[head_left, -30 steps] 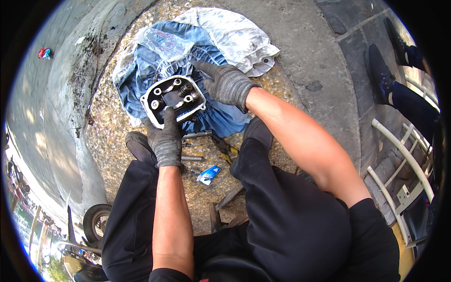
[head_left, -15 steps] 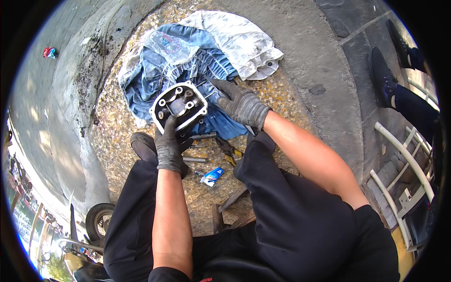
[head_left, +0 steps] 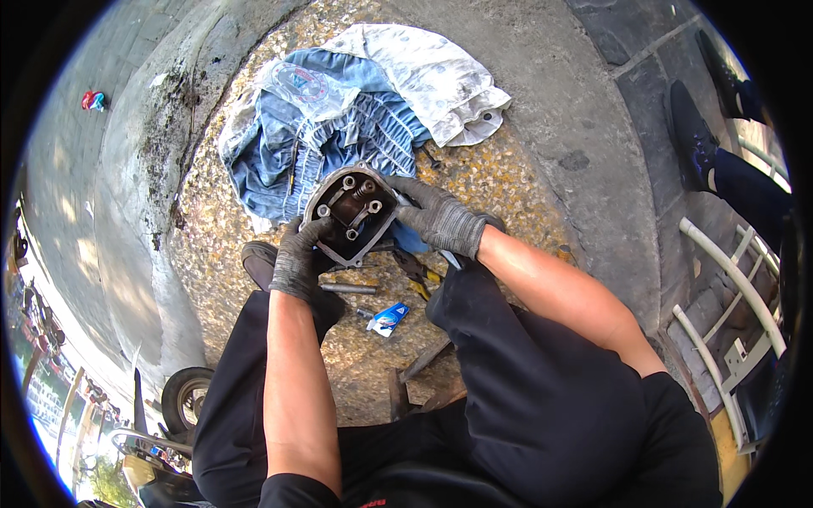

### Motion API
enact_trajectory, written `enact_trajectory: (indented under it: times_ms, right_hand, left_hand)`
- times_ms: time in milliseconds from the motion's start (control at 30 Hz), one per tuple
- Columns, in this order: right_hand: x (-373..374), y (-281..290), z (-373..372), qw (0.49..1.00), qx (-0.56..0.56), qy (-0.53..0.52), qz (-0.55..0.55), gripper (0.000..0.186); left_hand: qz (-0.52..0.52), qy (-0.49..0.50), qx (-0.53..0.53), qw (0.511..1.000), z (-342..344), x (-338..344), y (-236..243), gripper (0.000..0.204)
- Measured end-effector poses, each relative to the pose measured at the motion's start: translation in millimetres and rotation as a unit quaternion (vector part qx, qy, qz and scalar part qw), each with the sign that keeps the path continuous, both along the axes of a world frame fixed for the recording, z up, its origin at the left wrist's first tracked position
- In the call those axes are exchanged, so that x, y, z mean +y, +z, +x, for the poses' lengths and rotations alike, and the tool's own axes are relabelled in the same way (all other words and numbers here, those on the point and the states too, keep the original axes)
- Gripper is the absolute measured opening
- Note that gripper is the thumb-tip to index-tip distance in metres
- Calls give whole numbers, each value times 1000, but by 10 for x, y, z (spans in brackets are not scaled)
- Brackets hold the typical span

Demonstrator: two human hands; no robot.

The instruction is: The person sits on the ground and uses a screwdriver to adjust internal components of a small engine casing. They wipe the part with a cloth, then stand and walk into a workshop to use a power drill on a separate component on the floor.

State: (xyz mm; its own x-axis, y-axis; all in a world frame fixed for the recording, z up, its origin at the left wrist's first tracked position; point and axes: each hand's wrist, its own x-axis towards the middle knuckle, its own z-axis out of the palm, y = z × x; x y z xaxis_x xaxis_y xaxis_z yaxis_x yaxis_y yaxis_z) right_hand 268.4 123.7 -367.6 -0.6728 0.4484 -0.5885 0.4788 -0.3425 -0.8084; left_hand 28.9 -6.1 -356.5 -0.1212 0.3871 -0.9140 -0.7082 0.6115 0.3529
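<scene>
Both gloved hands grip a grey metal engine part (head_left: 351, 213), hollow side up with small round pieces inside, the left hand (head_left: 296, 258) closed on its near edge, the right hand (head_left: 440, 222) wrapped on its right side, blue cloth (head_left: 313, 144) just past the fingers, gravelly ground (head_left: 508, 186) open around

Metal engine cover (head_left: 351, 213), held up off the ground

Grey, rounded-rectangular casting, tilted with its open, rust-brown inside toward the camera (bolt bosses and a few round holes show); it sits above blue denim cloth, gripped at its lower-left and right edges.
</scene>
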Motion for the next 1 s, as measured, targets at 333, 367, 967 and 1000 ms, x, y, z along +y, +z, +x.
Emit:
enact_trajectory:
  times_ms: [333,367,967,1000]
  right_hand:
    - [92,387,32,992,10,6,127,61]
    - [73,397,32,987,36,14,155,61]
    - [13,400,-245,967,-75,189,153,61]
    - [16,362,-250,967,-75,186,158,59]
  left_hand:
    - [22,172,231,957,575,142,660,66]
    - [-4,165,266,950,600,206,638,66]
    - [-48,133,310,940,606,457,441,58]
    - [-39,133,310,941,598,449,433,58]
